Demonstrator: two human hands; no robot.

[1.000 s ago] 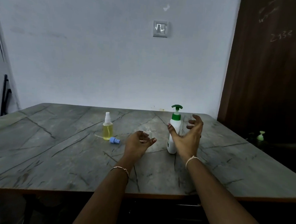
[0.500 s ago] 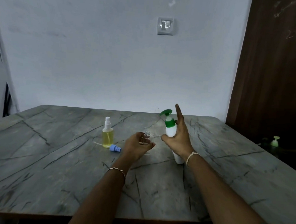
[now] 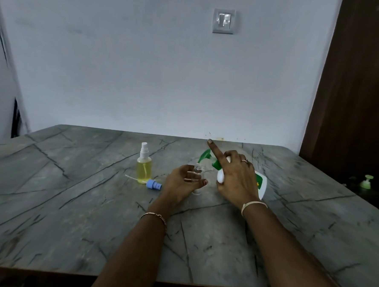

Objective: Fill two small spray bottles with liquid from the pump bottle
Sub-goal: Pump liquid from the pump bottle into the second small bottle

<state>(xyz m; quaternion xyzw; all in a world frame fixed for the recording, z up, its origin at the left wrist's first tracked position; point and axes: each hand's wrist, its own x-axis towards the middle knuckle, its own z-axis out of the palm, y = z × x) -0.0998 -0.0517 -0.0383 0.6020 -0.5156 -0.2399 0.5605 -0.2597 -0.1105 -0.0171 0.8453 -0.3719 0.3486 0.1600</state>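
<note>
My right hand (image 3: 235,179) grips the white pump bottle (image 3: 262,183), which is tilted to the left; its green nozzle (image 3: 204,155) points down toward a small clear spray bottle (image 3: 197,168). My index finger sticks up above the pump head. My left hand (image 3: 181,184) holds that clear bottle upright on the table; its neck is uncapped. To the left stands a second spray bottle (image 3: 144,166), filled with yellow liquid and topped by a white sprayer. A blue sprayer cap (image 3: 153,184) with its thin white tube lies on the table between the two small bottles.
All of this rests on a grey marble-patterned table (image 3: 69,213) set against a pale wall. A dark wooden door stands at the right. Beside it, low down, sits a small light-green pump top (image 3: 367,182). A wall switch (image 3: 224,20) is mounted above.
My right hand has tipped the pump bottle further left, bringing its nozzle close above the clear bottle's neck. My left hand has kept hold of the clear bottle. The view has dipped a little.
</note>
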